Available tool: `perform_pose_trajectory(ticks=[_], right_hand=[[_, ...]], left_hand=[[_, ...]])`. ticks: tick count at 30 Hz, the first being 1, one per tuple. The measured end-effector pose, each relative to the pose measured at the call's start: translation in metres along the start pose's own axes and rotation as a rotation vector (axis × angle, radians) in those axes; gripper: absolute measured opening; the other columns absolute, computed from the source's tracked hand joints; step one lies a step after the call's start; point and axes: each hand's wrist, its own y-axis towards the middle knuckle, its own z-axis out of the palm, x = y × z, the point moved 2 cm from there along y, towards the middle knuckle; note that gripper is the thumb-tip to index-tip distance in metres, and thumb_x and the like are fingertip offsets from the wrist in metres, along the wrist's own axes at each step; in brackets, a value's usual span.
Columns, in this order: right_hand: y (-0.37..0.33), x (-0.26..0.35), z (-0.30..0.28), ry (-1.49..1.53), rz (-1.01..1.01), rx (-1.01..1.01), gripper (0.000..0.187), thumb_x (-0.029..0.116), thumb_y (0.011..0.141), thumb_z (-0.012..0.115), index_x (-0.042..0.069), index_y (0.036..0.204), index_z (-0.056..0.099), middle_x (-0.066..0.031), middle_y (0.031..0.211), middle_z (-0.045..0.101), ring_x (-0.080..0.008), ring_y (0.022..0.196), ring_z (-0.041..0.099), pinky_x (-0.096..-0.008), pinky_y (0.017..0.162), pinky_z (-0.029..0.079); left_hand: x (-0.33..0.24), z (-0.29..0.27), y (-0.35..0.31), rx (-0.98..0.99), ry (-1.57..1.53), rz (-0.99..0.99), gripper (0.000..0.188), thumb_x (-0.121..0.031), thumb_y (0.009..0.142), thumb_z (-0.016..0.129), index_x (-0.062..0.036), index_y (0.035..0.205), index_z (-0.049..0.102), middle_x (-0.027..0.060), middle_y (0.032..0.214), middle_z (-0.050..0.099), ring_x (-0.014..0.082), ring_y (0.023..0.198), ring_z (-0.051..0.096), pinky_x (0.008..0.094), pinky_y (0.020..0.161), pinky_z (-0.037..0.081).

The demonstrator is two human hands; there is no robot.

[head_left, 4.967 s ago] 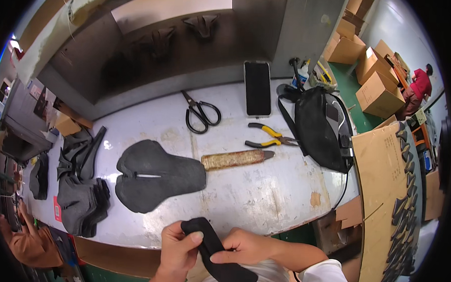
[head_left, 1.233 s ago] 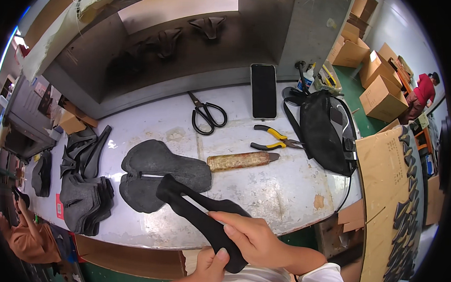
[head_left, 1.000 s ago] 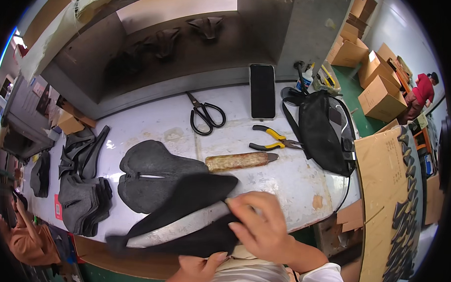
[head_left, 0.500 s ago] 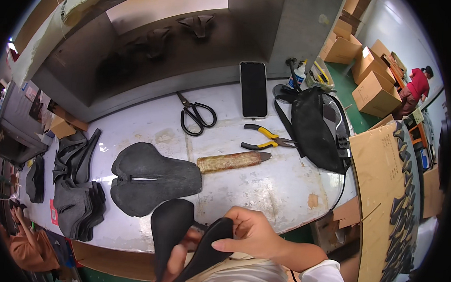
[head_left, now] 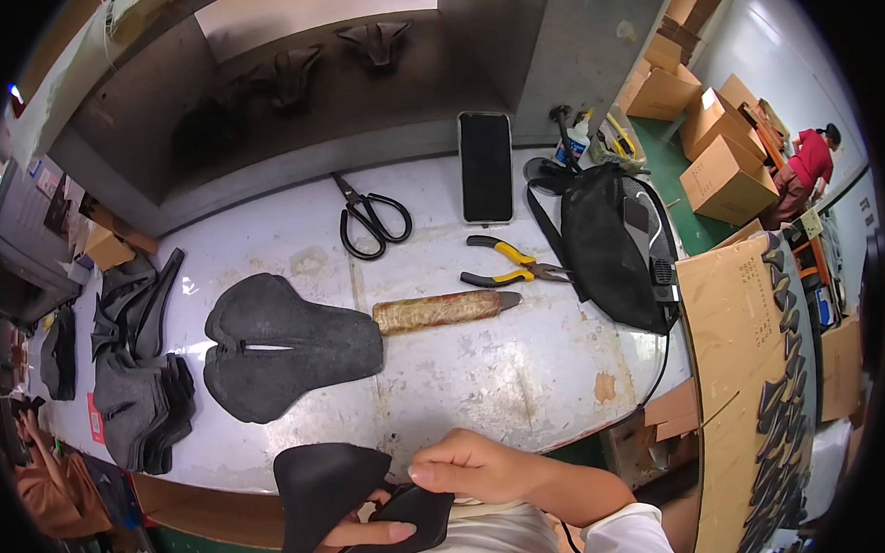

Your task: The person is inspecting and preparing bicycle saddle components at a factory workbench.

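Note:
A black bicycle saddle (head_left: 330, 489) with a central gap is held low in front of me, at the table's near edge. My right hand (head_left: 473, 467) pinches its upper right edge between thumb and curled fingers. From below, my left hand (head_left: 373, 535) grips it, with fingers showing in the gap; the rest of that hand is hidden behind the saddle. Just beyond lies a flat dark grey saddle-shaped piece (head_left: 294, 342) with a narrow slit. A blade with a tape-wrapped handle (head_left: 436, 312) touches its narrow end.
Scissors (head_left: 371, 220), yellow-black pliers (head_left: 511, 262), a phone (head_left: 485, 169) and a black bag (head_left: 614, 248) lie farther back. Stacked grey pieces (head_left: 145, 412) stand at left. A grey metal hood (head_left: 499, 64) rises behind. Cardboard with black saddles (head_left: 722, 355) is at right. Two people work nearby.
The saddle has tilted and moved lower in my hands, its gap now facing differently. My right hand has shifted slightly down, and my left thumb now lies across the saddle's side.

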Motion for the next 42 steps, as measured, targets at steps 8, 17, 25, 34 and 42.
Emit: perform_pose_trajectory(ticks=[8, 17, 25, 34, 42], right_hand=[[0.004, -0.025, 0.006, 0.625, 0.238, -0.308, 0.042, 0.039, 0.103, 0.042, 0.007, 0.081, 0.059, 0.0032, 0.068, 0.052, -0.0075, 0.059, 0.046, -0.0247, 0.051, 0.036], [-0.002, -0.006, 0.014, 0.045, 0.048, -0.394, 0.034, 0.024, 0.102, 0.044, 0.002, 0.077, 0.048, -0.0044, 0.060, 0.039, -0.0146, 0.052, 0.039, -0.0303, 0.052, 0.035], [-0.001, -0.005, 0.020, -0.083, -0.018, -0.492, 0.035, 0.027, 0.104, 0.042, 0.004, 0.078, 0.049, -0.0012, 0.061, 0.043, -0.0092, 0.055, 0.040, -0.0284, 0.051, 0.035], [-0.009, -0.012, 0.022, -0.038, 0.038, -0.456, 0.031, 0.023, 0.103, 0.044, 0.001, 0.081, 0.047, 0.0041, 0.063, 0.040, -0.0073, 0.060, 0.035, -0.0271, 0.053, 0.034], [-0.017, -0.012, 0.026, -0.306, -0.084, -0.427, 0.027, 0.027, 0.102, 0.046, 0.003, 0.094, 0.056, 0.0024, 0.072, 0.049, -0.0037, 0.058, 0.041, -0.0224, 0.050, 0.033]], left_hand=[[-0.007, 0.017, -0.002, -0.130, -0.067, 0.018, 0.035, -0.012, 0.076, 0.065, 0.0057, 0.106, 0.059, 0.0180, 0.094, 0.066, 0.0227, 0.086, 0.067, 0.0320, 0.079, 0.055], [-0.021, 0.031, -0.008, -0.215, 0.008, 0.290, 0.032, -0.020, 0.083, 0.060, 0.0059, 0.102, 0.060, 0.0137, 0.091, 0.067, 0.0205, 0.082, 0.066, 0.0287, 0.073, 0.054], [0.003, 0.023, 0.013, -0.052, -0.381, 0.335, 0.032, -0.021, 0.086, 0.060, 0.0071, 0.099, 0.062, 0.0137, 0.088, 0.068, 0.0202, 0.079, 0.067, 0.0283, 0.070, 0.054], [-0.016, 0.018, 0.015, -0.111, -0.318, 0.293, 0.021, -0.016, 0.089, 0.065, 0.0018, 0.099, 0.062, 0.0123, 0.086, 0.068, 0.0160, 0.077, 0.066, 0.0260, 0.069, 0.053], [-0.010, 0.033, 0.024, -0.334, -0.341, 0.486, 0.026, -0.027, 0.092, 0.059, -0.0006, 0.096, 0.061, 0.0117, 0.084, 0.067, 0.0156, 0.073, 0.065, 0.0255, 0.065, 0.052]])
